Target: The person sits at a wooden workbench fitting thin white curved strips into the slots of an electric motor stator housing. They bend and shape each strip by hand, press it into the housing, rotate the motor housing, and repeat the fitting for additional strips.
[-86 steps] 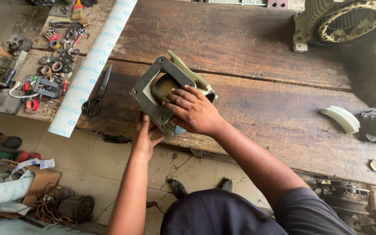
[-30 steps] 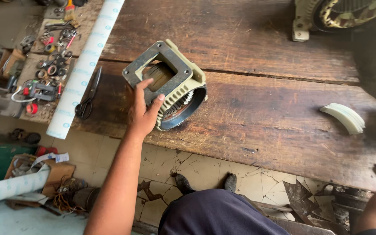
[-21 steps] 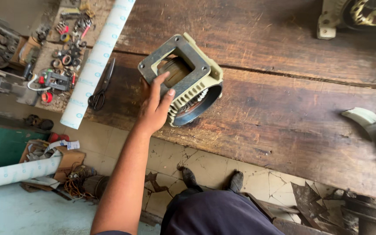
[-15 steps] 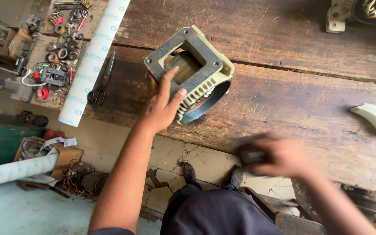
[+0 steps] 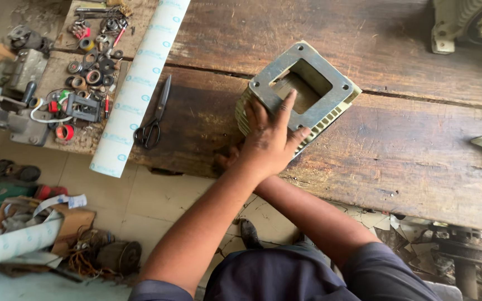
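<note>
Left hand (image 5: 271, 139) is spread flat, fingers open, on the motor housing (image 5: 313, 92), a ribbed cream casting with a square flanged opening, sitting tilted on the worn plank bench (image 5: 419, 161). Right hand is tucked behind it, so can't tell its fingers. Scissors (image 5: 154, 117) and a white roll (image 5: 138, 89) lie left

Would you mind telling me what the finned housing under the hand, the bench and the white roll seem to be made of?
The finned housing looks like cast metal with a dull pale green coat: thick flange, moulded ribs, worn grey edges. The left hand rests on it. The bench is wood, dark and stained, with visible grain and plank seams. The white roll seems paper or thin film, matte with a printed pattern; which one is unclear.
</note>
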{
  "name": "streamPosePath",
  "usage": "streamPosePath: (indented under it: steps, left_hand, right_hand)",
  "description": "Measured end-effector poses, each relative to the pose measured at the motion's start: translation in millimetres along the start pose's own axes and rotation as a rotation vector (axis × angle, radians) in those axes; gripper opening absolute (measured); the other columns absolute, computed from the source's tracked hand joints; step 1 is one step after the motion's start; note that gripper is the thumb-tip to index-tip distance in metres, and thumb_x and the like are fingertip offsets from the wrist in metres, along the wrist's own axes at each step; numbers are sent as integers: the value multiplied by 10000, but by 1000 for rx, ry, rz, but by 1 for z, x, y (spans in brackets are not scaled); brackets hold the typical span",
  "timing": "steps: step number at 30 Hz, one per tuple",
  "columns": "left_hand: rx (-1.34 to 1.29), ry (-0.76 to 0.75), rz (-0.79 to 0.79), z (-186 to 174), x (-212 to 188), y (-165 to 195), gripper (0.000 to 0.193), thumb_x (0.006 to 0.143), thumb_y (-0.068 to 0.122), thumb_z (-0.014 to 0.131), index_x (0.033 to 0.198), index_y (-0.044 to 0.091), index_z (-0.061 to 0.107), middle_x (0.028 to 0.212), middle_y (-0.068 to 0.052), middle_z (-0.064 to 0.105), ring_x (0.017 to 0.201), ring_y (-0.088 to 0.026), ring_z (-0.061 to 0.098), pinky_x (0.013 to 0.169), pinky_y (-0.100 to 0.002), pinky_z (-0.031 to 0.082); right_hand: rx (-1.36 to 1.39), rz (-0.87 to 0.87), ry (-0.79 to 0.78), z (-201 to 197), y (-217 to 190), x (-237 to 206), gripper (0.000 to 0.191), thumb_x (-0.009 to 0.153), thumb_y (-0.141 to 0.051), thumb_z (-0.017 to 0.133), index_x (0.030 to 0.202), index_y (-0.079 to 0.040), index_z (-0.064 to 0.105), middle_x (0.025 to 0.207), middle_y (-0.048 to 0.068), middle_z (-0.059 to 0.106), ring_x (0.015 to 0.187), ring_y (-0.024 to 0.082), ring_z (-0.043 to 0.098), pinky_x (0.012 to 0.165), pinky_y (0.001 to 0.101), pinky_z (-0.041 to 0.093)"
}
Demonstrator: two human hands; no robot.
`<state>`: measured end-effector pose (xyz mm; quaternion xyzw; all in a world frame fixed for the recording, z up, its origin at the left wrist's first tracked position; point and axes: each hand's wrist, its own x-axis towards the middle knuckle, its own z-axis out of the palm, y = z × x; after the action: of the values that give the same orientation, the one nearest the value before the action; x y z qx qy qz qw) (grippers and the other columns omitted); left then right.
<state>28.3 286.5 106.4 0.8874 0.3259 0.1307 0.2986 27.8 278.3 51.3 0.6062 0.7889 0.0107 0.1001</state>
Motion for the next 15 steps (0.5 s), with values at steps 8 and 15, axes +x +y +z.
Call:
streamPosePath:
  steps: [8, 15]
  left_hand:
    - [-53, -97, -13, -10, 5, -16, 859, 968, 614, 566, 1622, 377, 62, 1634, -389, -165, 1446, -681, -165, 1023, -710, 373]
    - [-13, 44, 124, -16, 1, -28, 791, 938, 682, 600, 1595, 380, 280, 1658, -329, 47, 1511, -633, 49, 1014, -715, 444]
  right_hand:
    - [-179, -179, 186, 19, -46, -31, 525, 1027, -270, 417, 1482, -20, 495, 1498, 265, 447, 1426, 457, 379, 1211, 639, 284]
    - [141, -9, 396, 44, -29, -31, 558, 963, -242, 478, 1481, -38, 521, 1557, 197, 450, 1460, 389, 385, 1202, 575, 301]
